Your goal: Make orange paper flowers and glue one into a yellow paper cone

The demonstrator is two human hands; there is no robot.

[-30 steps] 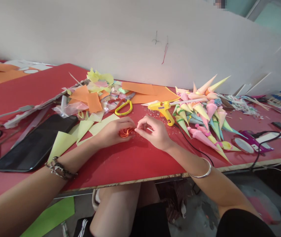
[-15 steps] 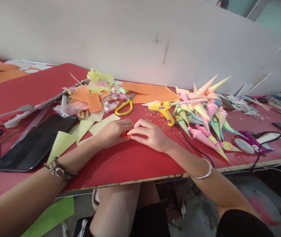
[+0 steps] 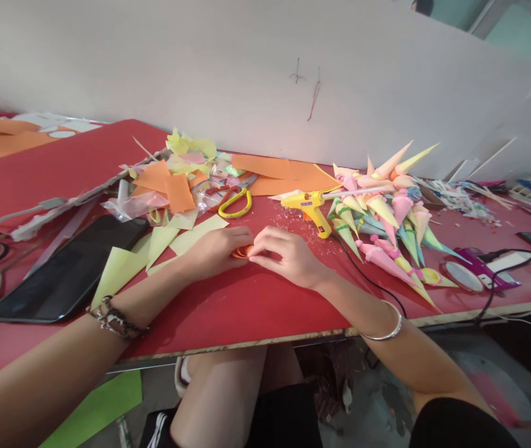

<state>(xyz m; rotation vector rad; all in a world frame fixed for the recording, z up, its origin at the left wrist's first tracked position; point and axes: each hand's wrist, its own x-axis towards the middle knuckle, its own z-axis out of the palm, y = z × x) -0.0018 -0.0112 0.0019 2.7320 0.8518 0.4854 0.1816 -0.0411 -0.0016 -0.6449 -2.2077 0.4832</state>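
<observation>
Between my two hands is a small orange paper coil, mostly covered by fingers. My left hand is closed on its left side. From the right, my right hand pinches its edge with the thumb and fingertips. Both hands meet just above the red table. Pale yellow paper pieces lie left of my left hand. Beyond the hands are scissors with yellow and red handles. A yellow glue gun lies past my right hand.
Pastel paper cones are piled on the right, with the glue gun's cord running beside them. A black phone lies at the left. Orange paper sheets lie along the wall. A purple item with a cable sits at the far right.
The orange coil has turned or tilted between my fingers, so its rings show less clearly. My hands stay in nearly the same place.
</observation>
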